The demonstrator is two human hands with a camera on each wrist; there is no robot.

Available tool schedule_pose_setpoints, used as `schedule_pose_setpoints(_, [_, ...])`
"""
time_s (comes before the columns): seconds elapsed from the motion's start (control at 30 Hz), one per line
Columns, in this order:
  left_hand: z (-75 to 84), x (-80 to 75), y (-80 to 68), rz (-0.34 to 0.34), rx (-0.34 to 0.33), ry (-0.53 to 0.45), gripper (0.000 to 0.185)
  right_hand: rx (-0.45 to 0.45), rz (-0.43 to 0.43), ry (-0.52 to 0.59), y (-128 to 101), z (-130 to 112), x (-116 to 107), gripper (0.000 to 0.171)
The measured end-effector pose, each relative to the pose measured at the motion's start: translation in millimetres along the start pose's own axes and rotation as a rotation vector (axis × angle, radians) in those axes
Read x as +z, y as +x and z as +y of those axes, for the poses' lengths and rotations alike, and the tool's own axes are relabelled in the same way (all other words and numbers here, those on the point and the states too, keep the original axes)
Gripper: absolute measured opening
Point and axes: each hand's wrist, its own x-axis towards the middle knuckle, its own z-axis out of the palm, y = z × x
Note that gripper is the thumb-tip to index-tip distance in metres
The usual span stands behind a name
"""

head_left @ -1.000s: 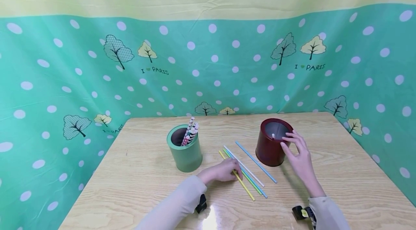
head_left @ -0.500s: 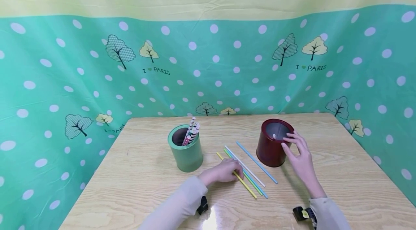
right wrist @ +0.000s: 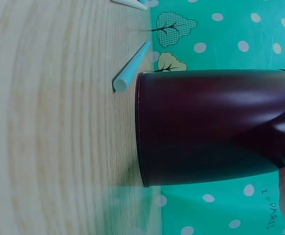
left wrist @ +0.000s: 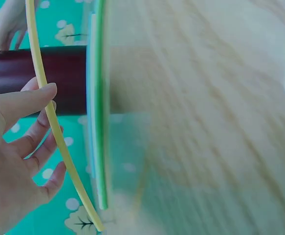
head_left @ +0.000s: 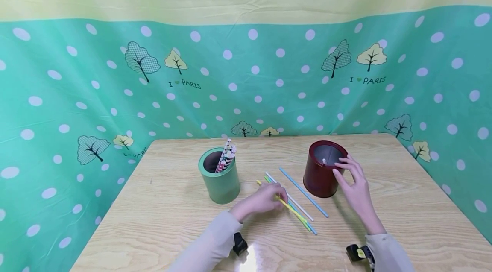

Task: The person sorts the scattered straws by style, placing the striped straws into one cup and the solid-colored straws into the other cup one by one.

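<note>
My left hand [head_left: 264, 199] pinches a yellow straw [left wrist: 65, 152] between thumb and index finger, its other fingers loosely bent. That straw is raised a little from the table. Just beyond it lie a green straw [left wrist: 100, 127], a white straw [head_left: 299, 206] and a blue straw [head_left: 313, 231], close together. Another blue straw [head_left: 303, 192] lies apart, nearer the dark red can [head_left: 320, 180]. At the can's right side, my right hand [head_left: 358, 188] holds the rim, thumb outside and fingers over the edge. A white straw tip [head_left: 324, 161] shows inside the can.
Left of the straws stands a green can [head_left: 222, 186] with several patterned paper straws [head_left: 226, 159] leaning in it. The wooden table [head_left: 161, 203] ends at a green dotted curtain [head_left: 253, 92]. Each wrist wears a small black camera [head_left: 240, 244].
My left hand has risen slightly, lifting the yellow straw off the table so its near end now crosses over the green one. The right hand and both cans stay put.
</note>
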Motion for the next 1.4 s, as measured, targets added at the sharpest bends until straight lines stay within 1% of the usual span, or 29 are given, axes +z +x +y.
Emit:
schedule_pose_setpoints(0.23, [7.8, -13.8, 0.5, 0.081, 0.025, -0.138, 0.013, 0.018, -0.018, 0.0, -0.3, -2.7, -1.0, 0.021])
schedule_pose_setpoints(0.47, [13.7, -25.4, 2.1, 0.168, 0.026, -0.266, 0.012, 0.024, -0.017, 0.001, -0.8, -2.0, -0.9, 0.02])
schedule_pose_setpoints(0.5, [19.1, -30.0, 0.3, 0.178, 0.027, -0.288, 0.011, 0.023, -0.016, 0.003, -0.7, -6.5, -1.2, 0.02])
schedule_pose_setpoints(0.6, [33.5, -42.1, -3.6, 0.223, 0.055, -0.349, 0.01, 0.018, -0.012, 0.006, -0.5, -7.1, -0.8, 0.021])
schedule_pose_setpoints(0.7, [48.4, -53.6, -7.2, 0.265, 0.065, -0.402, 0.009, 0.016, -0.011, 0.009, 0.1, -12.9, -1.0, 0.022])
schedule_pose_setpoints(0.73, [48.3, -53.8, -6.2, 0.28, 0.065, -0.415, 0.009, 0.017, -0.011, 0.012, 0.2, -12.1, -1.0, 0.022])
schedule_pose_setpoints(0.9, [50.8, -56.9, -1.6, 0.348, 0.023, -0.482, 0.01, 0.01, -0.004, 0.023, 1.1, -32.6, -2.8, 0.021])
schedule_pose_setpoints(1.0, [52.6, -60.3, 1.1, 0.405, -0.004, -0.545, 0.012, 0.017, -0.004, 0.006, 1.6, -38.6, -3.0, 0.021])
schedule_pose_setpoints(1.1, [54.2, -64.2, 3.7, 0.455, -0.01, -0.623, 0.013, 0.025, -0.011, -0.003, 1.9, -40.0, -3.3, 0.021])
schedule_pose_setpoints(1.27, [55.8, -68.2, 8.2, 0.494, 0.002, -0.721, 0.015, 0.021, -0.016, 0.001, 1.7, -39.4, -3.6, 0.021])
schedule_pose_setpoints(1.4, [51.3, -66.0, 15.2, 0.513, -0.008, -0.787, 0.017, 0.02, -0.007, -0.002, 1.5, -39.5, -3.5, 0.022])
